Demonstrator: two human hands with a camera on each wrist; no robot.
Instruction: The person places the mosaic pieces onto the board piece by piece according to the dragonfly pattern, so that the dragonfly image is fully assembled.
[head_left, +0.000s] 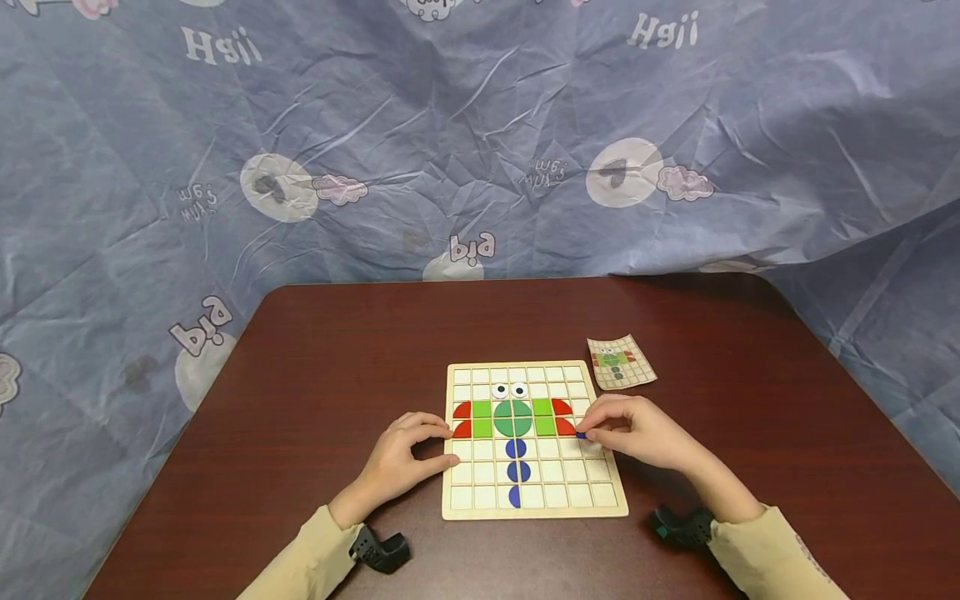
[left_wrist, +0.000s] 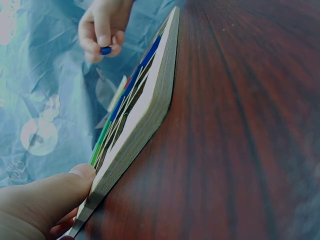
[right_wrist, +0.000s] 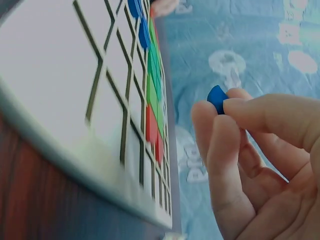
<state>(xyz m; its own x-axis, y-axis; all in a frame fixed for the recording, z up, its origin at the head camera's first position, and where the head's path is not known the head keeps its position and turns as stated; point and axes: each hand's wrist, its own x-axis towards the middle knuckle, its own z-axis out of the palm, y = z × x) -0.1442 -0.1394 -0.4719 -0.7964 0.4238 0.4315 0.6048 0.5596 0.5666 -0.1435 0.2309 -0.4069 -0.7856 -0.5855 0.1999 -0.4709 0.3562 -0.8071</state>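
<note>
A wooden grid board (head_left: 558,496) lies on the table with coloured pieces in its squares. My left hand (head_left: 401,454) rests at the board's left edge, thumb and fingertips touching the rim; the left wrist view shows the thumb (left_wrist: 60,192) against it. Over the board's right side, my right hand (head_left: 637,429) pinches a small blue piece with a curved edge (right_wrist: 216,99) between thumb and fingers. Two round eyes, a green circle (head_left: 513,418), light green squares (head_left: 543,417), red quarter circles (head_left: 462,428) and a column of blue pieces (head_left: 518,472) form a figure.
A small patterned card (head_left: 621,362) showing a similar figure lies beyond the board's upper right corner. The dark red-brown table (head_left: 360,342) extends around the board. A blue printed cloth (head_left: 450,125) hangs behind it. Each wrist carries a black device (head_left: 381,550).
</note>
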